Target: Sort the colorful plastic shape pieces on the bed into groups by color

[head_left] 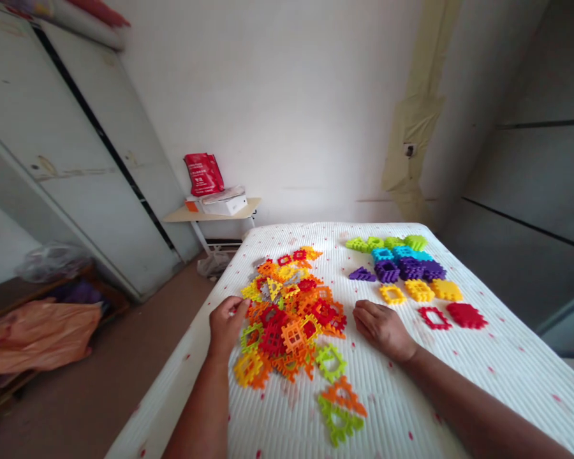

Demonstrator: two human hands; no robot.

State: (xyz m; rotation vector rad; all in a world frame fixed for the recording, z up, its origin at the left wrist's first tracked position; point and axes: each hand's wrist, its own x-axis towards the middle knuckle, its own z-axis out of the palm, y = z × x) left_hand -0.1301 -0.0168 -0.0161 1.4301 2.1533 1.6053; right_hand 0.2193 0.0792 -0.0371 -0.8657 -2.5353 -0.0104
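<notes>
A heap of plastic interlocking building pieces (293, 333), mostly orange, red and yellow, lies on the bed between my hands. My left hand (226, 326) is at the heap's left edge, thumb and fingers curled together; anything in its pinch is too small to name. Resting right of the heap, my right hand (383, 330) is closed, palm down, and its fingers hide whatever may be under them. A green ring-shaped piece (323, 363), an orange triangle (345, 396) and a green triangle (338, 421) lie at the heap's near side.
Beyond my right hand, pieces lie grouped by colour: green (415, 242), blue (381, 254), purple (387, 272), yellow (418, 291) and red (467, 315). They are on a white ribbed bed cover (497, 389). A small table (179, 215) with a red bag (203, 174) stands behind, left.
</notes>
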